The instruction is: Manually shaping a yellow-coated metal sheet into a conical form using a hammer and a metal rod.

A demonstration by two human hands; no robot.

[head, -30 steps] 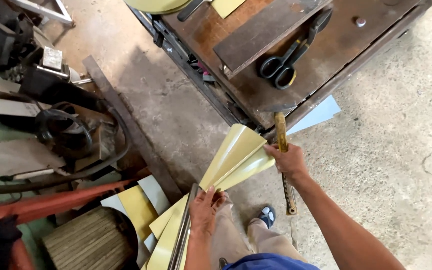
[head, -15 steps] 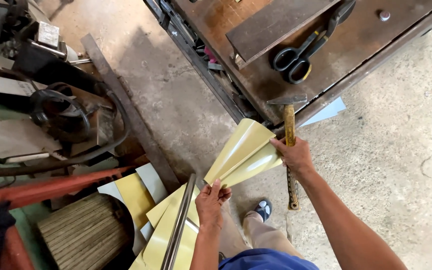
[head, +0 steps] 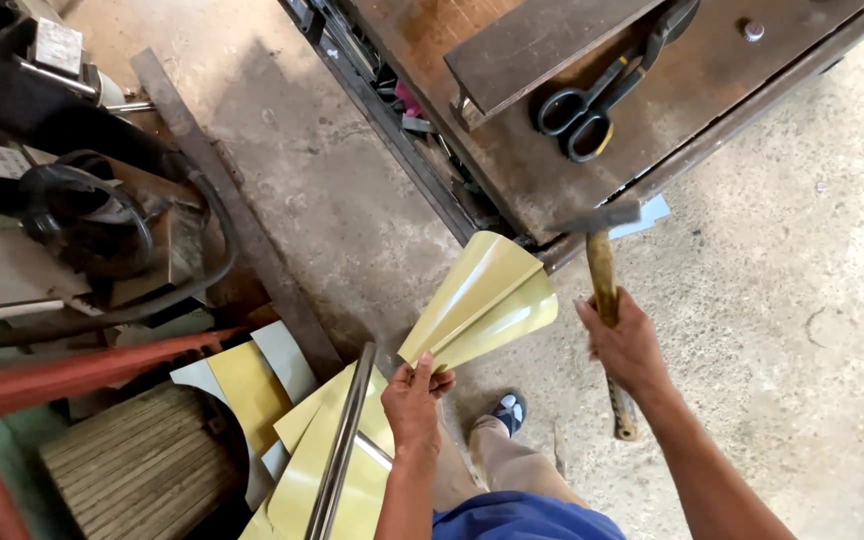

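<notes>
Yellow sheet-metal cone [head: 482, 300] sits pinched by its narrow end in your left hand [head: 414, 395], flaring far-right toward the rusty workbench [head: 752, 90], while your right hand [head: 632, 345] is closed around the wooden-handled hammer [head: 604, 290], head raised just beside the cone's wide rim.

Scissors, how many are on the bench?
1. The black scissors lie on the rusty brown bench, beside a flat metal bar, above the hammer. More may hide out of view.
</notes>
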